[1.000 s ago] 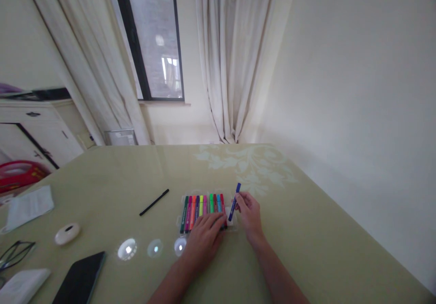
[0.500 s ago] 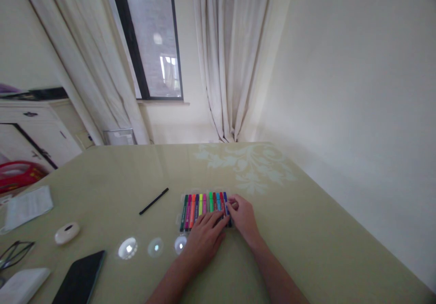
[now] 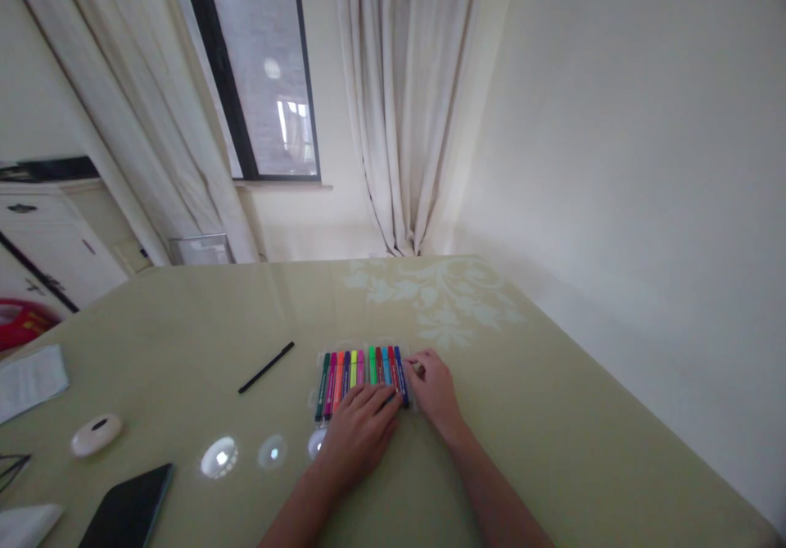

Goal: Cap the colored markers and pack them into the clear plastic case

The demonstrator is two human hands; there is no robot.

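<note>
A row of coloured markers [image 3: 337, 380] lies side by side in a clear plastic case [image 3: 363, 350] on the table, with a gap between two groups. My left hand [image 3: 362, 429] rests across the lower ends of the right-hand markers, its fingers stretched out and flat, hiding part of them. At the case's right edge, beside the blue marker [image 3: 401, 376], is my right hand [image 3: 435, 388]. Its thumb and index finger are bent together around the clear edge; the other fingers are curled. A black marker or pen [image 3: 266, 368] lies apart, left of the case.
On the table's left side are a dark tablet or phone [image 3: 128, 507], a white oval object [image 3: 97, 435], a face mask [image 3: 32, 382], part of some glasses [image 3: 12, 468] and a white box-like object [image 3: 28, 525]. A wall [image 3: 614, 245] runs along the right edge of the table [image 3: 589, 466].
The view has turned slightly, so the scene sits farther left. My right fingers have shifted from the blue marker to the case's right edge. My left hand stays on the markers.
</note>
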